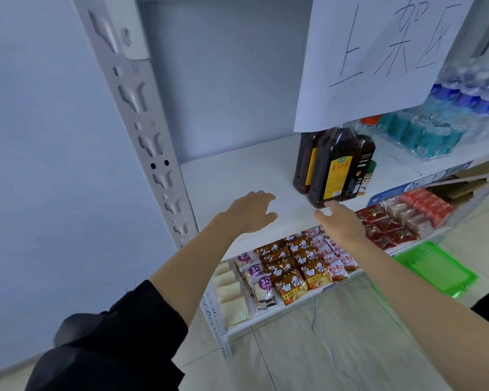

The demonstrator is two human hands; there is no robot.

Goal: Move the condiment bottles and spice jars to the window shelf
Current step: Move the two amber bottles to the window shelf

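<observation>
Three dark condiment bottles stand upright in a tight cluster on the white shelf board point(237, 176), near its front edge and right of its middle. The front bottle point(332, 167) holds dark brown liquid and carries a yellow label; its top is hidden behind a hanging paper sheet. The left bottle point(305, 162) touches it, showing a strip of yellow label. The right bottle point(362, 165) has a black label. Just beside that one stands a small spice jar point(369, 176) — green cap, red label — mostly hidden.
</observation>
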